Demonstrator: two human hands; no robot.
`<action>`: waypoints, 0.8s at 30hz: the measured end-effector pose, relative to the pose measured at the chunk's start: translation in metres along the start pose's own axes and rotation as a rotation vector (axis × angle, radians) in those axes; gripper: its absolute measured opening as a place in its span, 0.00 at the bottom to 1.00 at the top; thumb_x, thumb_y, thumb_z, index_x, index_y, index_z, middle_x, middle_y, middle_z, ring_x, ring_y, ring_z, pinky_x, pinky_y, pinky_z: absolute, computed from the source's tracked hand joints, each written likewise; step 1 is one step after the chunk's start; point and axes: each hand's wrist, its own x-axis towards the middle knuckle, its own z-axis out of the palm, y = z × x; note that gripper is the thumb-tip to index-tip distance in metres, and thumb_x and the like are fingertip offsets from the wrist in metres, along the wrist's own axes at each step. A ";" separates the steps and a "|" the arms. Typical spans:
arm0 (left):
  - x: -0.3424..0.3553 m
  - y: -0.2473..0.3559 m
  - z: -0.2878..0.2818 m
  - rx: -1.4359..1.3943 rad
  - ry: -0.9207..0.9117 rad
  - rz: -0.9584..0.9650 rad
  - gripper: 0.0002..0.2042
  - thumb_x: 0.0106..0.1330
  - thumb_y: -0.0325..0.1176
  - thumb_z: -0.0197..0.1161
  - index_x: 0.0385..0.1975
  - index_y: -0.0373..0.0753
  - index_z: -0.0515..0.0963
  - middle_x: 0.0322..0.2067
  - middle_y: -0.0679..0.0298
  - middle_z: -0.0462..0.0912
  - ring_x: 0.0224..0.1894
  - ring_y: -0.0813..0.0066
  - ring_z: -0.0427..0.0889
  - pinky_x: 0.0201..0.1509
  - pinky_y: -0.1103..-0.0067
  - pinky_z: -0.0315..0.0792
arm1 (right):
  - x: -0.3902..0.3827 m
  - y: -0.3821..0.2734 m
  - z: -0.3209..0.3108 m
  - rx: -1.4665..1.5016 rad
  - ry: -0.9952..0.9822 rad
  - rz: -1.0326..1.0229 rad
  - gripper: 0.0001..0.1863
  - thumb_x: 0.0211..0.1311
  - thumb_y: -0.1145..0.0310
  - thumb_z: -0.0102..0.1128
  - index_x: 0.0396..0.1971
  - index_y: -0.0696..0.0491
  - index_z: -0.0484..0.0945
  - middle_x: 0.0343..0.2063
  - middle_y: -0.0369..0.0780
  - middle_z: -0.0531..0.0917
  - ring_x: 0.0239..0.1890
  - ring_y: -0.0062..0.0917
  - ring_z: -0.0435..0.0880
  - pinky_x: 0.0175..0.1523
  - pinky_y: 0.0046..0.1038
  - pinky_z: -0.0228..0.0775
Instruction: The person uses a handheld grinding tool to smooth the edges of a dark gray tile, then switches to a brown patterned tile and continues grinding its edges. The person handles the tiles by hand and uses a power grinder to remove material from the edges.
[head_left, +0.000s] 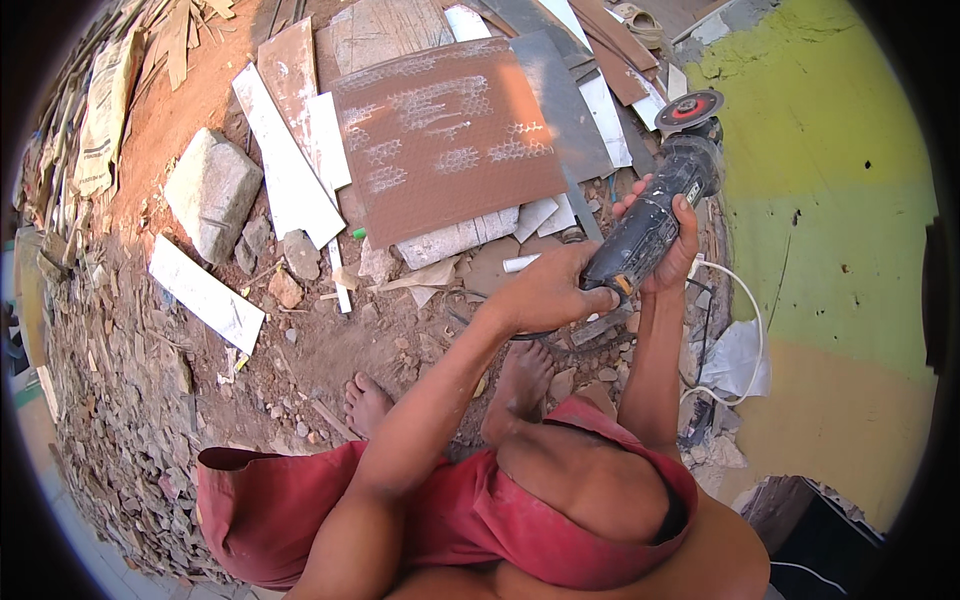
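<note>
Both of my hands grip a black angle grinder (pixel 645 225), which points up and away to the right. My left hand (pixel 557 288) closes round its rear end, the thumb lying along the casing. Farther up the body, my right hand (pixel 678 238) wraps it from beneath and the right side. At the far end sits a round disc (pixel 690 110) with a red and dark face, beside the yellow-green wall. It touches no board that I can see. Left of the grinder lies a brown sheet (pixel 450 140) with a worn honeycomb pattern, resting on a pale block (pixel 458 238).
White strips (pixel 285 160) and a large stone (pixel 213 195) lie to the left. Grey and brown boards pile up behind the sheet. A white cable (pixel 755 310) loops along the painted wall (pixel 820 250). Rubble (pixel 130 400) covers the ground around my bare feet (pixel 520 385).
</note>
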 end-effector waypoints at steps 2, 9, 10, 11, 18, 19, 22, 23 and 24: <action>-0.004 0.006 0.005 0.055 0.044 0.078 0.24 0.54 0.35 0.71 0.50 0.30 0.75 0.33 0.55 0.81 0.35 0.68 0.80 0.45 0.75 0.72 | -0.003 -0.004 -0.003 0.071 -0.035 -0.020 0.25 0.65 0.55 0.56 0.54 0.60 0.70 0.47 0.48 0.81 0.49 0.37 0.84 0.57 0.45 0.77; -0.001 0.008 0.015 0.136 0.117 0.197 0.25 0.50 0.37 0.68 0.47 0.29 0.74 0.31 0.47 0.81 0.34 0.55 0.81 0.42 0.69 0.73 | -0.004 -0.017 0.011 0.157 -0.157 -0.029 0.25 0.65 0.60 0.56 0.55 0.61 0.66 0.47 0.48 0.77 0.48 0.36 0.80 0.53 0.42 0.77; 0.000 0.007 0.015 0.145 0.113 0.193 0.25 0.50 0.36 0.68 0.47 0.28 0.74 0.31 0.46 0.81 0.35 0.54 0.81 0.42 0.68 0.73 | -0.003 -0.019 0.009 0.163 -0.188 -0.031 0.25 0.65 0.60 0.56 0.55 0.62 0.66 0.45 0.47 0.78 0.46 0.35 0.80 0.51 0.42 0.78; 0.001 0.006 0.014 0.155 0.109 0.188 0.25 0.49 0.36 0.68 0.47 0.28 0.74 0.32 0.45 0.81 0.35 0.52 0.81 0.43 0.68 0.73 | -0.002 -0.019 0.008 0.067 -0.138 -0.047 0.25 0.65 0.61 0.56 0.54 0.61 0.66 0.44 0.47 0.78 0.45 0.35 0.81 0.50 0.41 0.79; -0.007 -0.017 -0.030 -0.084 0.027 0.101 0.30 0.57 0.42 0.70 0.55 0.27 0.73 0.40 0.51 0.85 0.41 0.65 0.84 0.45 0.70 0.76 | -0.002 -0.014 0.012 -0.190 0.038 -0.027 0.23 0.62 0.61 0.58 0.51 0.60 0.69 0.39 0.44 0.80 0.37 0.31 0.83 0.43 0.35 0.82; -0.011 -0.012 -0.060 -0.022 0.136 0.018 0.32 0.61 0.45 0.70 0.59 0.29 0.72 0.45 0.54 0.85 0.45 0.71 0.83 0.48 0.74 0.76 | -0.004 -0.020 0.007 -0.216 0.062 -0.030 0.23 0.62 0.61 0.59 0.51 0.59 0.69 0.40 0.44 0.80 0.37 0.31 0.84 0.43 0.34 0.82; -0.046 -0.043 -0.151 0.143 1.153 -0.111 0.22 0.64 0.44 0.65 0.49 0.33 0.77 0.38 0.54 0.84 0.44 0.67 0.83 0.52 0.70 0.74 | -0.006 -0.022 0.006 -0.300 0.137 0.014 0.21 0.61 0.61 0.59 0.48 0.59 0.71 0.38 0.44 0.81 0.35 0.30 0.84 0.41 0.33 0.82; -0.061 -0.076 -0.177 0.296 1.395 -0.192 0.22 0.63 0.47 0.66 0.44 0.32 0.77 0.34 0.55 0.83 0.41 0.67 0.82 0.49 0.71 0.75 | -0.008 -0.018 0.007 -0.291 0.129 0.059 0.20 0.61 0.61 0.59 0.47 0.59 0.72 0.36 0.44 0.82 0.34 0.30 0.84 0.40 0.32 0.82; -0.072 -0.099 -0.190 0.129 1.326 -0.259 0.23 0.63 0.47 0.66 0.45 0.32 0.76 0.34 0.54 0.82 0.40 0.67 0.82 0.47 0.72 0.76 | -0.009 -0.014 0.008 -0.281 0.121 0.100 0.19 0.61 0.61 0.60 0.46 0.59 0.73 0.34 0.44 0.82 0.32 0.30 0.84 0.40 0.32 0.82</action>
